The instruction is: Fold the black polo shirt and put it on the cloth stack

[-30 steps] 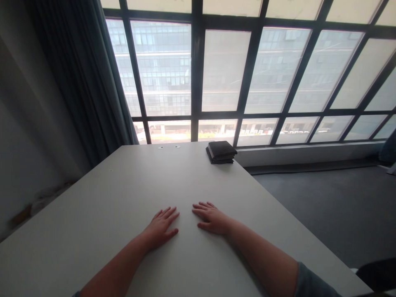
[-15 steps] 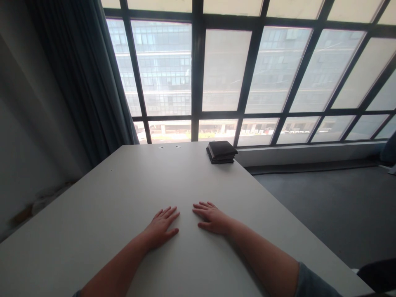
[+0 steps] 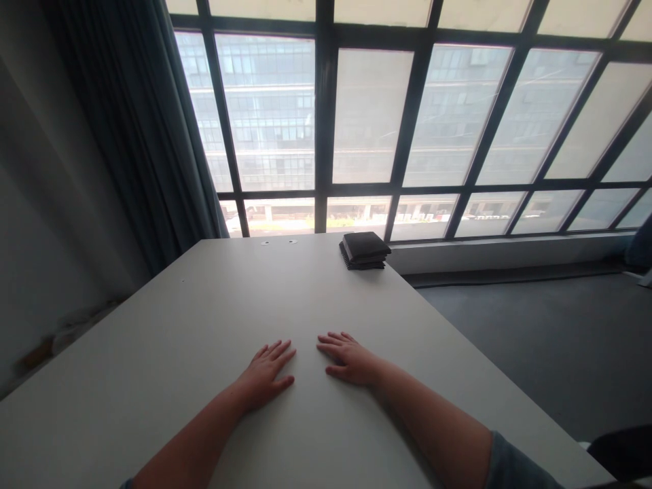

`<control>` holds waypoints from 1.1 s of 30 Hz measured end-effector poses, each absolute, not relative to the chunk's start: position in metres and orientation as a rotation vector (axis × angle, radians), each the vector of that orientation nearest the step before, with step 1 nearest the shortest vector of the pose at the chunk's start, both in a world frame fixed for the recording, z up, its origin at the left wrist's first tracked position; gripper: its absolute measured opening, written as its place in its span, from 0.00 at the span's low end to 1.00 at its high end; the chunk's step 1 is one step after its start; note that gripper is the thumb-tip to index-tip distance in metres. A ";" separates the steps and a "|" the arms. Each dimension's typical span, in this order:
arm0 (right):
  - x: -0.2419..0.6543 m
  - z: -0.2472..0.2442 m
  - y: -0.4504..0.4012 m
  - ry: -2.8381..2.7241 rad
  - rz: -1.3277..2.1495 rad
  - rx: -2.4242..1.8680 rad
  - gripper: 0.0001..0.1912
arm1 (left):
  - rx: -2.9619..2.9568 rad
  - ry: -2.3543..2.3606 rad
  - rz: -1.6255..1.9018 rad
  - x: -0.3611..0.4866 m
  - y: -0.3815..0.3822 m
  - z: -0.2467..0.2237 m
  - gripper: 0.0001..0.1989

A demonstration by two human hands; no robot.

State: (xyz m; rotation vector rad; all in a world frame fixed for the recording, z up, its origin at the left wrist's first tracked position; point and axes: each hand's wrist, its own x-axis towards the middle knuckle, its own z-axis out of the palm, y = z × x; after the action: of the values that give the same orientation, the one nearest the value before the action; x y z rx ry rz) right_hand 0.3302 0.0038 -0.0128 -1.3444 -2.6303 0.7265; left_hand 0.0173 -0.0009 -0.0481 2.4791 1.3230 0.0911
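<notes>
My left hand (image 3: 265, 378) lies palm down on the white table (image 3: 244, 292), its fingers spread and nothing in it. Just to its right, across a small gap, my right hand (image 3: 350, 360) also rests flat on the tabletop with its fingers apart, holding nothing. A stack of dark notebooks or folders (image 3: 365, 250) sits at the table's far right corner, beyond both hands and touched by neither.
Two small white pieces (image 3: 292, 242) lie near the table's far edge. Large windows (image 3: 374, 115) rise behind it, with a dark curtain (image 3: 127, 122) at the left. Grey floor (image 3: 509, 326) shows at the right, with a dark object (image 3: 624, 451) at the lower right.
</notes>
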 end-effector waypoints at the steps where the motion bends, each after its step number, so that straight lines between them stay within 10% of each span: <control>1: 0.330 -0.013 0.004 -2.632 0.726 -1.339 0.38 | 2.477 1.324 0.085 0.018 -0.001 -0.047 0.35; 33: 0.332 -0.021 0.007 -2.647 0.678 -1.306 0.38 | 2.460 1.347 0.031 0.022 -0.006 -0.035 0.35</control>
State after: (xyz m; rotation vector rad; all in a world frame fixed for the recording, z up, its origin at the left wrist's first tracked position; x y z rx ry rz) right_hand 0.3324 0.0073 -0.0209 -1.3059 -2.6468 0.6779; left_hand 0.0217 -0.0061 -0.0351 2.4604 1.3465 0.0307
